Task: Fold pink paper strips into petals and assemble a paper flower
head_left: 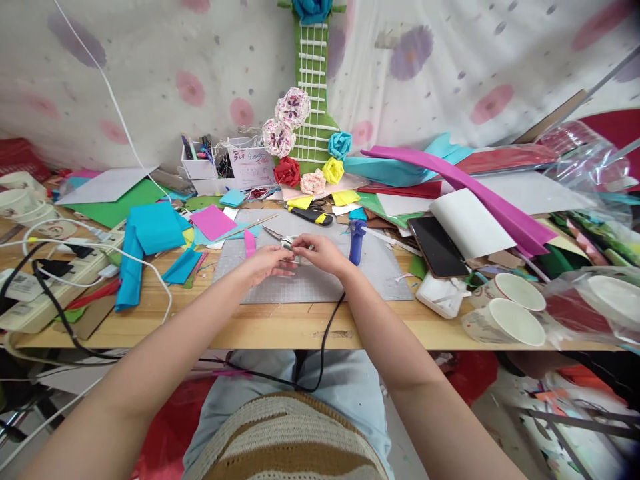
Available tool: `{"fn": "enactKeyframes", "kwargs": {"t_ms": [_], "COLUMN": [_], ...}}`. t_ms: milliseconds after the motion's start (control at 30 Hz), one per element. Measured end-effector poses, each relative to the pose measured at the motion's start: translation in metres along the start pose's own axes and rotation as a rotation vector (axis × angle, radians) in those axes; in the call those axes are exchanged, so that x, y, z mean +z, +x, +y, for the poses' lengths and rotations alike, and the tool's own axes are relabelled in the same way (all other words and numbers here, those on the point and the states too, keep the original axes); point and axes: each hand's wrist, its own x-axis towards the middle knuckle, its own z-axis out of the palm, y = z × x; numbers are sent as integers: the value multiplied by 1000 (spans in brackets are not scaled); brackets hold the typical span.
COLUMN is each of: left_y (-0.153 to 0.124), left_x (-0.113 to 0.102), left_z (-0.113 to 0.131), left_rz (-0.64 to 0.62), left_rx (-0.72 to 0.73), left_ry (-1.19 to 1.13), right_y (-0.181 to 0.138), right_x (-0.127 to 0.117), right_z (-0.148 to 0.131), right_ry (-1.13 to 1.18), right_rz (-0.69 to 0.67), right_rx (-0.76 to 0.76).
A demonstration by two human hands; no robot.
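My left hand (270, 263) and my right hand (320, 252) meet fingertip to fingertip above a grey cutting mat (385, 280). Thumb and forefinger of each are brought together; anything between them is too small or hidden to name. The left hand's other fingers are loosely stretched. Just behind the fingertips lie scissors (274, 233), partly covered by my hands. A pink paper strip (249, 244) is left of them. To the right of my right hand stands a blue glue gun (357, 241). Beyond my hands lies a yellow-and-black utility knife (311, 215).
A green paper guitar (314, 100) with crepe flowers stands at the back. Blue crepe paper (155, 230) and a power strip (35, 313) with cables lie left. A phone (437, 247), paper cups (505, 321) and a magenta roll (465, 193) are right. A black cord (327, 333) hangs over the front edge.
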Motion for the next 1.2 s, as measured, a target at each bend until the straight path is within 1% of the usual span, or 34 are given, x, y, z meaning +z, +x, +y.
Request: {"fn": "enactKeyframes", "kwargs": {"t_ms": [100,200,300,433,500,567,633,667,733,800,867,933,1000,1200], "left_y": [-2,-4,-4,0,5,13,25,31,42,50,53,53,51,51], "left_x": [-9,-15,-16,-17,-22,-29,-33,-33,-28,-17,-5,3,5,-14], "left_z": [4,6,7,9,10,10,9,8,5,2,-1,-2,-2,-5], "left_rz": [-22,34,61,48,126,276,402,416,448,474,503,531,546,548], "left_rx": [2,37,77,85,113,165,204,213,207,184,158,161,187,299], "left_ry": [161,374,495,525,487,455,530,604,823,1033,1129,1148,1132,978], "right_y": [0,1,2,2,3,4,5,5,6,6,6,6,6,6], "right_x": [0,2,4,5,3,-1,-5,-6,-7,-6,-3,-1,-1,-2], "right_z": [2,2,0,1,4,8,12,14,17,19,20,20,19,23], "right_ry": [66,-2,-112,-179,-167,-77,87,178,323,397,412,395,372,231], "right_rz": [-120,-203,-187,-125,-61,31,113,139,147,121,110,119,122,95], "right_rx": [3,-56,-66,-19,26,109,208,253,331,399,452,478,475,435]}}
